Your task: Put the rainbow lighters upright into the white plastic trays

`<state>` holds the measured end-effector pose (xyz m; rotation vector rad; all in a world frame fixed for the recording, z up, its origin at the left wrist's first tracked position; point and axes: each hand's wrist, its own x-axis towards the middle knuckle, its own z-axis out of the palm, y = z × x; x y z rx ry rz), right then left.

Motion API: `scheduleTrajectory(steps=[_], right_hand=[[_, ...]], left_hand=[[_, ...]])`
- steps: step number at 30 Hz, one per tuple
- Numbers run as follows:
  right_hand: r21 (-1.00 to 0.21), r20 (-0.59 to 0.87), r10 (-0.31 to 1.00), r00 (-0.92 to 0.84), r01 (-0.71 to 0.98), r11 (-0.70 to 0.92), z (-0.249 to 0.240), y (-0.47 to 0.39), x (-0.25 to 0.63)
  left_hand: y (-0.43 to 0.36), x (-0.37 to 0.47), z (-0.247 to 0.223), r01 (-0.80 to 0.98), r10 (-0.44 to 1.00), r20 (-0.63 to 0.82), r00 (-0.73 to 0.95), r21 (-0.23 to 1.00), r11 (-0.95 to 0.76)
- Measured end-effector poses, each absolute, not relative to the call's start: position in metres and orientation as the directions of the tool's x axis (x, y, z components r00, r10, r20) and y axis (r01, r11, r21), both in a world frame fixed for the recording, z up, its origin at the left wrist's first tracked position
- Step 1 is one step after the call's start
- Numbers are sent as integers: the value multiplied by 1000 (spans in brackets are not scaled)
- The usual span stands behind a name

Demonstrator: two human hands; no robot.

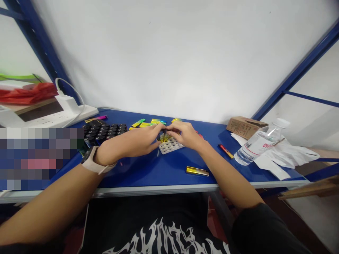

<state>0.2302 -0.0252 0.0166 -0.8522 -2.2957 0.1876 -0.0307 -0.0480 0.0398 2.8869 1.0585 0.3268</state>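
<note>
My left hand [148,137], with a watch [95,160] on its wrist, reaches over a white tray with round holes [173,146]. From the other side, my right hand [186,133] comes in, and the fingertips of both almost meet above the tray. Both hands have their fingers curled in around small dark upright pieces [163,133], too small and covered to name. Yellow bits [164,138] show beneath the fingers in the tray's holes. A gold, shiny, long flat piece [197,171] lies in front of the tray.
Left stands a block of black round-topped pieces [106,132]. Shiny coloured pieces [138,122] lie behind my hands, and a red-and-gold one [226,151] to the right. Water bottle [254,146], cardboard box [245,127] and white plastic bag [288,153] sit right; a power strip [53,120] left.
</note>
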Motion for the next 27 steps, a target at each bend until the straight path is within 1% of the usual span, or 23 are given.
scheduleTrajectory(steps=[4, 11, 13, 17, 22, 24, 27], right_hand=[[-322, 534, 629, -566, 551, 770, 18, -26, 232], [-347, 522, 643, -560, 549, 760, 20, -29, 233], [-361, 525, 672, -523, 578, 732, 20, -29, 235], [-345, 539, 751, -382, 713, 611, 20, -24, 240], [-247, 521, 822, -232, 880, 405, 21, -18, 248], [-197, 459, 868, -191, 930, 309, 23, -19, 249], [-108, 282, 951, -127, 981, 163, 26, -23, 249]], left_hand=[[-49, -30, 41, 638, 648, 177, 741, 115, -761], [-48, -32, 39, 612, 617, 190, 763, 94, -785], [-48, -32, 38, 612, 616, 186, 765, 89, -786], [-48, -32, 39, 615, 619, 172, 766, 85, -784], [-47, -32, 39, 614, 620, 177, 764, 94, -784], [-47, -32, 39, 620, 627, 169, 761, 99, -779], [-47, -31, 39, 627, 632, 157, 759, 86, -774]])
